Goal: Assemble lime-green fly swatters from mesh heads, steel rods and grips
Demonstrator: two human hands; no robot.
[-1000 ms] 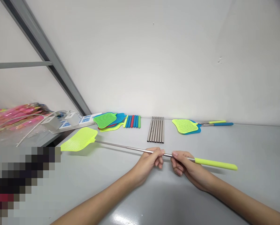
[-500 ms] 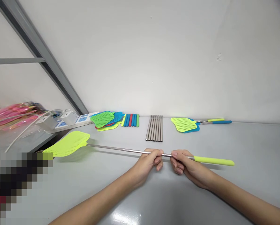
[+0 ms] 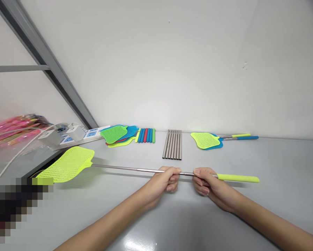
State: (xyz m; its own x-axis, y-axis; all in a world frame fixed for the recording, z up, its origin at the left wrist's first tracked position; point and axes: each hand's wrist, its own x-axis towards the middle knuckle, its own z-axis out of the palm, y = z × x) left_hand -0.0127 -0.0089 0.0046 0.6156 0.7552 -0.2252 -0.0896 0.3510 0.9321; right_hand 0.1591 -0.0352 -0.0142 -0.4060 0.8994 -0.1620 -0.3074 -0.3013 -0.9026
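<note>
A fly swatter (image 3: 69, 164) with a yellow-green perforated head, a thin metal telescopic rod and a yellow-green grip is held across the table, head to the left. My left hand (image 3: 166, 183) is closed round the rod near its middle. Just right of it, my right hand (image 3: 207, 183) pinches the thicker rod section beside the grip. A short stretch of bare rod shows between the two hands. Behind them, a row of several metal rods (image 3: 172, 144) lies on the table, and left of these several coloured grips (image 3: 146, 135) lie side by side.
Loose swatter heads (image 3: 113, 134) are piled at the back left, near a white power strip (image 3: 79, 141) with plugs and a cable. Two swatters (image 3: 205, 140) lie at the back right. Bagged pink items (image 3: 17, 129) sit far left. A wall (image 3: 177, 69) stands behind the table (image 3: 282, 167).
My left hand has shifted slightly left along with the swatter head, and its fingers have curled tighter. The rod between my hands shows a longer bare stretch.
</note>
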